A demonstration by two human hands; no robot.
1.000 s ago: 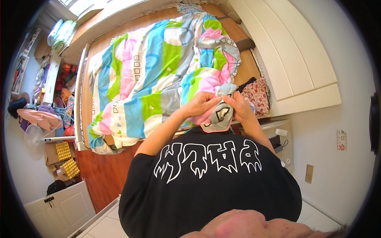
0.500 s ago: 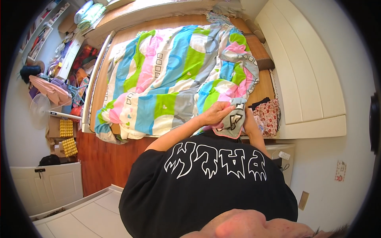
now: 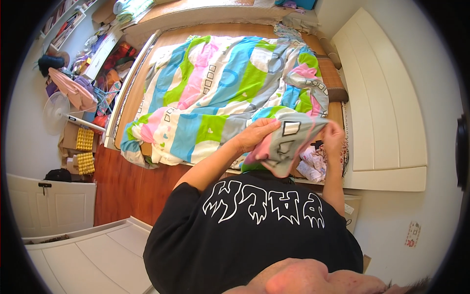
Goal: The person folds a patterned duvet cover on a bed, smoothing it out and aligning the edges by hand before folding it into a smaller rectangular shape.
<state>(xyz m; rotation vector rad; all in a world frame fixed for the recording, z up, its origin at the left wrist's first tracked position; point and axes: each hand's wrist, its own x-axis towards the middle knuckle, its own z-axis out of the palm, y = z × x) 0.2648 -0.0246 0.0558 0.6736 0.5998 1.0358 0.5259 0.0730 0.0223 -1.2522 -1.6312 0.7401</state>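
A duvet cover with white, blue, green, pink and grey patterns lies wrinkled across the bed. Its near right corner, grey with black-outlined squares and pink piping, is lifted in front of my chest. My left hand pinches the fabric along the left side of that corner. On the other side, my right hand grips the edge, its fingers closed and a little blurred. The grey cloth stretches between both hands, and its lower tip hangs toward me.
Patterned clothes lie at the bed's near right edge, by the white headboard. Brown pillows rest along the right side. A white fan and yellow egg trays stand left of the bed.
My right hand has moved right and away from my left hand, spreading the grey corner wider. My left hand stays on the fabric. The whole view has shifted slightly.
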